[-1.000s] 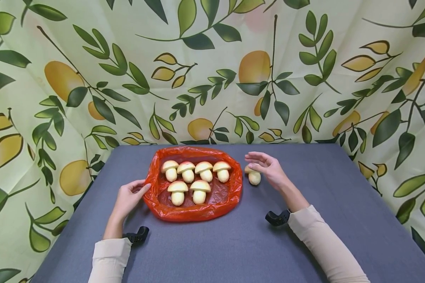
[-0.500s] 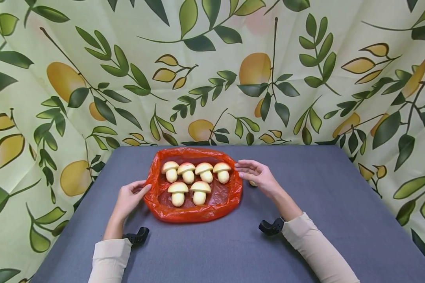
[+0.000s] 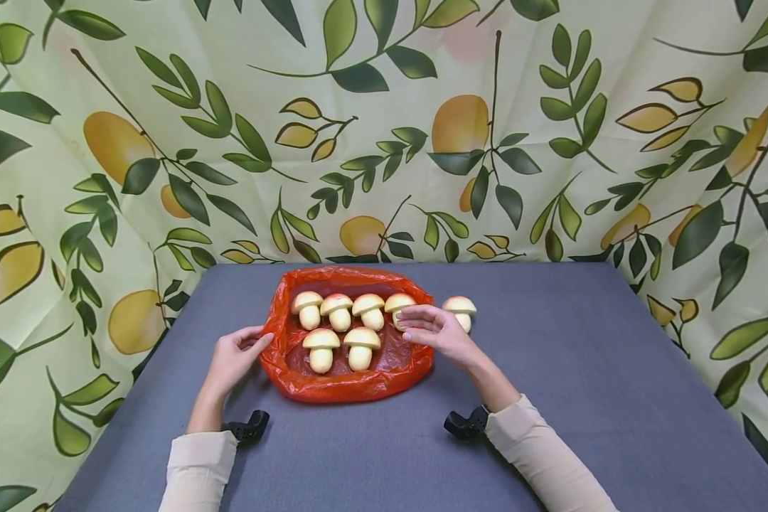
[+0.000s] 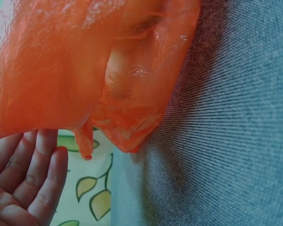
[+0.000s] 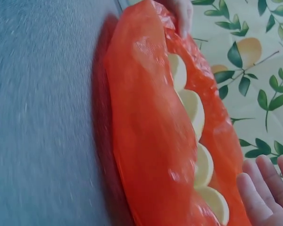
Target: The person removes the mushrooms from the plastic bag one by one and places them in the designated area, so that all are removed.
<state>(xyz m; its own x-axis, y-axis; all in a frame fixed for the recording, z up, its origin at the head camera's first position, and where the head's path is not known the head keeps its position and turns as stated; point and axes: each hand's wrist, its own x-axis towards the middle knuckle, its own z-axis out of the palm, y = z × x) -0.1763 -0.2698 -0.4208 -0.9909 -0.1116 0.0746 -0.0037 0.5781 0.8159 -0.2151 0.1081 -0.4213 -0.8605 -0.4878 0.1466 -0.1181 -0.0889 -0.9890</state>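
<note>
Six mushrooms (image 3: pixel 361 347) in a red bag (image 3: pixel 358 388) on the tabletop (image 3: pixel 365 455).
The left hand (image 3: pixel 232 361) pinches the bag's left edge; the right hand (image 3: pixel 443 334) hangs loose over its right side, holding nothing. The bag looks thin and light (maybe a bit slippery), so its bunched rim seems best to hold. The mushrooms look firm and light, with stems good to grab. The right hand hides bits of one inside and of a lone mushroom (image 3: pixel 459 304) just outside; the left wrist view cuts off the bag.
</note>
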